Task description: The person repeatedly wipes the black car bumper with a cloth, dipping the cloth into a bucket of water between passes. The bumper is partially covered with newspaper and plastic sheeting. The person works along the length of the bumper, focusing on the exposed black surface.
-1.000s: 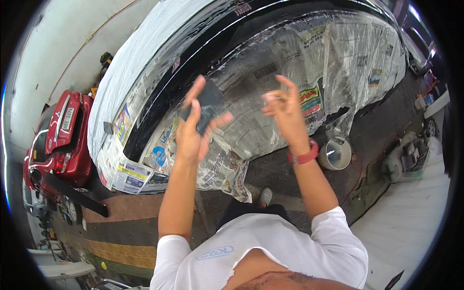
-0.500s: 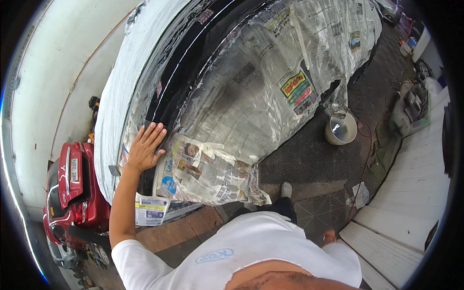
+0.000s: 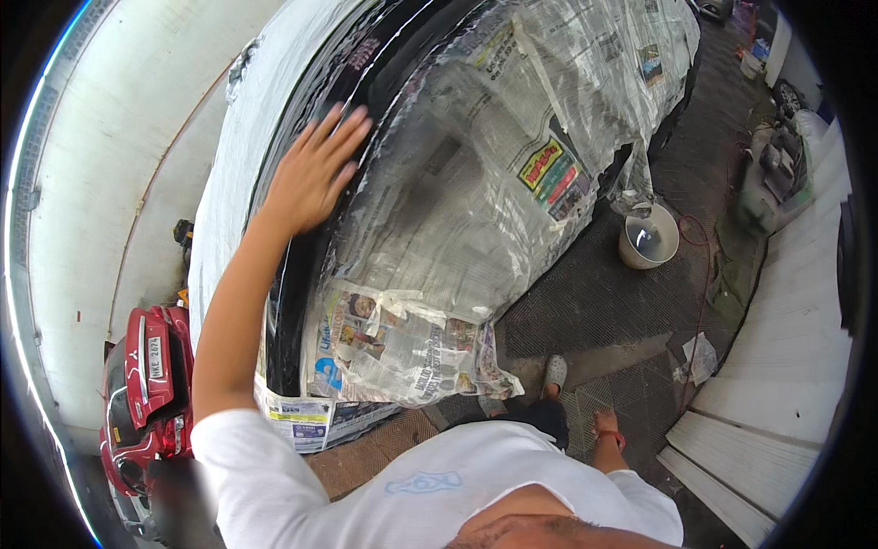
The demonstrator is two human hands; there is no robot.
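My left hand [image 3: 315, 174] lies palm down with its fingers stretched out, on or just over a glossy black strip [image 3: 384, 82] of a vehicle's body. Nothing shows in its grasp. Taped newspaper sheets [image 3: 485, 201] cover the body right of the strip, some under a clear film. Left of the strip, a whitish plastic sheet [image 3: 288, 69] wraps the vehicle. My right hand [image 3: 605, 422] hangs low beside my body, away from the vehicle, a red band around its wrist. It looks small and its fingers are hard to make out.
A pale bucket [image 3: 637, 260] holding liquid stands on the dark floor to the right, near a thin red hose [image 3: 697, 231]. A red car [image 3: 137, 403] is at the left, by a white wall [image 3: 119, 174]. White panels [image 3: 777, 339] line the right side.
My left hand has slid forward and a little right along the black strip, away from its lower end. More of my right hand and wrist shows. The view has shifted slightly.
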